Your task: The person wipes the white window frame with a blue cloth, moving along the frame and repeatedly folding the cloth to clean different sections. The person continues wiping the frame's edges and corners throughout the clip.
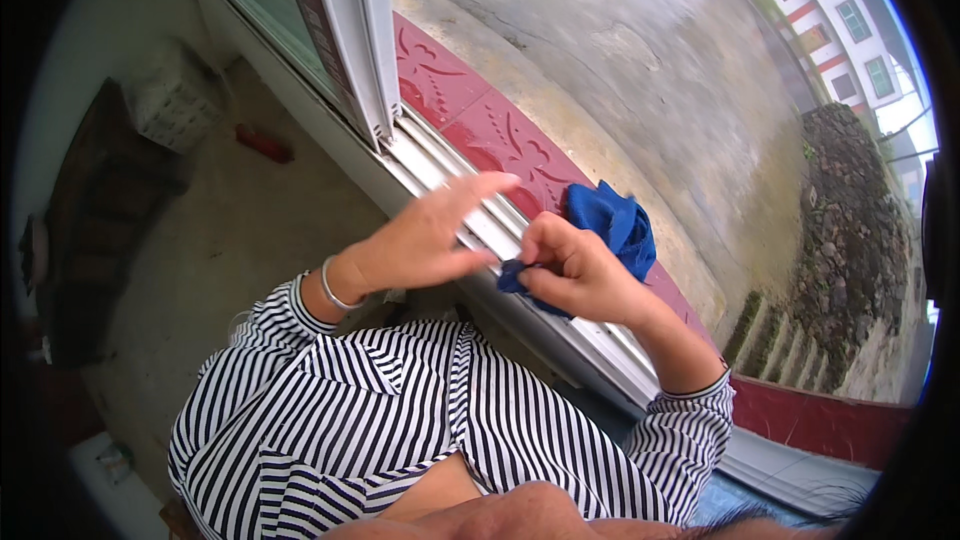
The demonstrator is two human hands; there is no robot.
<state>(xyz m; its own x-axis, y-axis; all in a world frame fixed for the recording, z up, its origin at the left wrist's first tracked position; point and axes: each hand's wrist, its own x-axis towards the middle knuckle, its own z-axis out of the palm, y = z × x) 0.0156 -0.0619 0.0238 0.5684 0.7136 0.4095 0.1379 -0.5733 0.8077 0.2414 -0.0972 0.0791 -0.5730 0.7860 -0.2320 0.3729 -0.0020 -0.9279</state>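
Note:
My right hand [585, 270] is closed, thumb and fingers pinching a small dark blue piece of cloth [512, 278] over the white sliding-window track [490, 228]. Just behind that hand, a bunched blue cloth [622, 225] lies on the red patterned sill [500, 140]. Whether the pinched piece belongs to the same cloth is hidden by my hand. My left hand [430, 240], with a bracelet [335, 285] at its wrist, hovers beside the track, slightly blurred. Its thumb and fingers are spread, and nothing is in it.
A white-framed window sash [365, 50] stands at the far end of the track. Indoors at left are a white basket [170, 105] and a red object [264, 144] on the floor. Outside lie a concrete yard [620, 50], mossy steps [785, 345] and a stone bank [850, 250].

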